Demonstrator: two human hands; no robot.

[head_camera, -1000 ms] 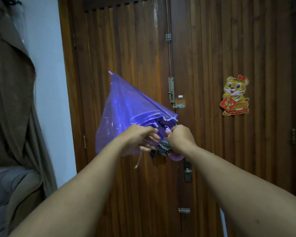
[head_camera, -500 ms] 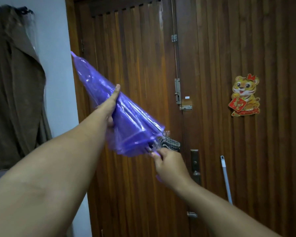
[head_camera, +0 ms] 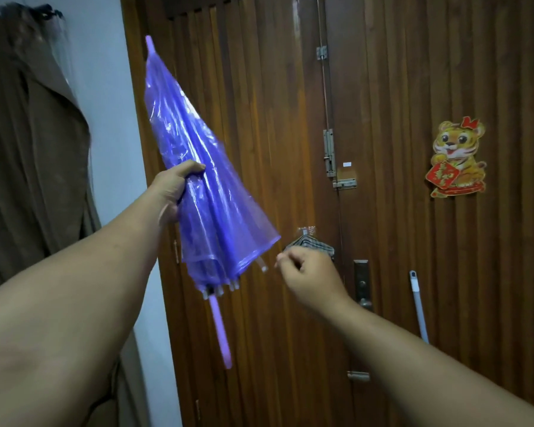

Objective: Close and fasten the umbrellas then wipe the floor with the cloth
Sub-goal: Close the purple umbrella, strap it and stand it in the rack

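Observation:
A purple see-through umbrella (head_camera: 204, 186) is folded, tip pointing up and left, its straight purple handle (head_camera: 221, 334) hanging down. My left hand (head_camera: 174, 191) grips the folded canopy at mid length from the left side. My right hand (head_camera: 309, 275) hovers just right of the canopy's lower rim with its fingers curled, apart from the plastic, and I see nothing in it. A checked cloth (head_camera: 313, 243) hangs on the door right behind that hand, partly hidden by it.
A dark slatted wooden door (head_camera: 398, 87) fills the view, with a bolt latch (head_camera: 330, 154), a lock plate (head_camera: 362, 283) and a tiger sticker (head_camera: 457, 157). A pale mop pole (head_camera: 418, 306) leans at the right. Brown fabric (head_camera: 28, 134) hangs at the left wall.
The umbrella has swung more upright and its handle now hangs free. My left hand has slid lower on the canopy and closed round it. My right hand has come off the canopy's rim.

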